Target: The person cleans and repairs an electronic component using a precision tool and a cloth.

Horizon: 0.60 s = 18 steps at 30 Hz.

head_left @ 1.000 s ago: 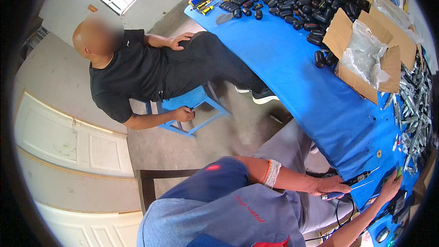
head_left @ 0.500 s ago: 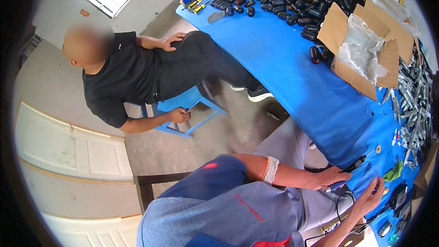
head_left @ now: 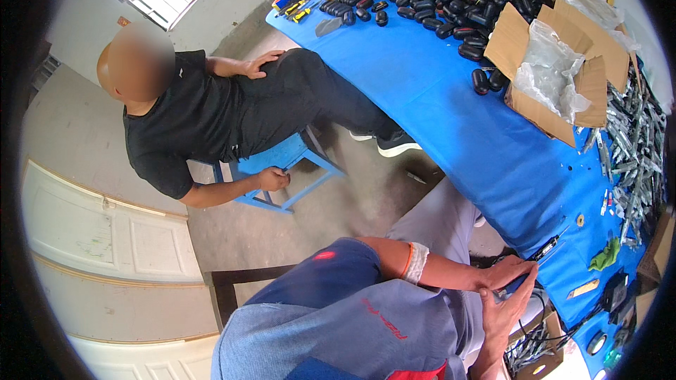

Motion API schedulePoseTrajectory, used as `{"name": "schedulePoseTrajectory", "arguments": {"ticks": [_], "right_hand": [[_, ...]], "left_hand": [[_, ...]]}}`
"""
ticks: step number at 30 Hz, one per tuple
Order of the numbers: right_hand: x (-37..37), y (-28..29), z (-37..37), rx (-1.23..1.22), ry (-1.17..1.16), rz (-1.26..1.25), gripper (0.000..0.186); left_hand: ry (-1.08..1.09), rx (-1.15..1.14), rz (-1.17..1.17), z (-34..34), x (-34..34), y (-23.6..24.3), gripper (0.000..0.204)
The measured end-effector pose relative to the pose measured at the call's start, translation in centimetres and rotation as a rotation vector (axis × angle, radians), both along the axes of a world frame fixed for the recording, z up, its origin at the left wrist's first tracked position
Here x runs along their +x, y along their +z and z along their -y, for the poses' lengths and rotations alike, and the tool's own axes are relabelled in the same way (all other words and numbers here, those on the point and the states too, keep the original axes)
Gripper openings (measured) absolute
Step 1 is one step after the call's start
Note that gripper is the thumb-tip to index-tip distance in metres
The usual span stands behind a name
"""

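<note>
My left hand [head_left: 508, 274] is closed on a tool with a dark blue handle [head_left: 518, 283], held over my lap at the table's near edge. My right hand [head_left: 508, 304] has come up against it from below, its fingers curled and its thumb bent inward. Whatever lies between the fingertips is mostly hidden, so I cannot make it out. Just past the fingers, a slim black tool [head_left: 546, 248] lies at the edge of the blue-covered table [head_left: 486, 162]. A yellow-handled cutter [head_left: 583, 288] and a green cloth [head_left: 604, 255] lie further right.
Black oval cases [head_left: 451, 0] are heaped at the far end. An open carton [head_left: 549, 77] with plastic lining stands beside a pile of metal pieces [head_left: 630, 162]. Black cables [head_left: 546, 338] hang near my right forearm. Someone in black [head_left: 204, 112] sits on a blue stool [head_left: 282, 162] at left.
My right hand has moved left, away from the table, to meet my left hand. The yellow-handled cutter now shows where that hand was. The view has shifted slightly.
</note>
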State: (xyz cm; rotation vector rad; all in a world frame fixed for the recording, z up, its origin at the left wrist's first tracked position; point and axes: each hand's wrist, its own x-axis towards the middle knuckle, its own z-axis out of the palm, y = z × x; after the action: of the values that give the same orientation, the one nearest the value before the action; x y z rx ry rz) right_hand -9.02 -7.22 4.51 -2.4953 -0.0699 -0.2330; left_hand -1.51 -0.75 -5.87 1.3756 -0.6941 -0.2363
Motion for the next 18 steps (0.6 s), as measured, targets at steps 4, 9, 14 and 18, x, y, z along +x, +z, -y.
{"name": "schedulePoseTrajectory", "arguments": {"ticks": [4, 9, 14, 18], "right_hand": [[-0.2, -1.4, 0.3, 0.056, -0.026, -0.003, 0.114], [-0.8, -1.9, 1.5, 0.069, 0.038, 0.075, 0.086], [-1.1, -2.8, 2.7, 0.198, 0.061, 0.143, 0.062], [0.3, 0.1, 2.1, 0.406, -0.082, 0.267, 0.058]], "left_hand": [[-0.016, -0.084, 0.000, -0.2, 0.3, 0.3, 0.032], [-0.100, -0.218, -0.688, -1.1, -0.2, 4.6, 0.050], [-0.136, -0.185, -0.907, -2.2, -0.7, 4.4, 0.055], [-0.112, -0.149, -1.028, -3.4, 0.7, 5.7, 0.064]]}}
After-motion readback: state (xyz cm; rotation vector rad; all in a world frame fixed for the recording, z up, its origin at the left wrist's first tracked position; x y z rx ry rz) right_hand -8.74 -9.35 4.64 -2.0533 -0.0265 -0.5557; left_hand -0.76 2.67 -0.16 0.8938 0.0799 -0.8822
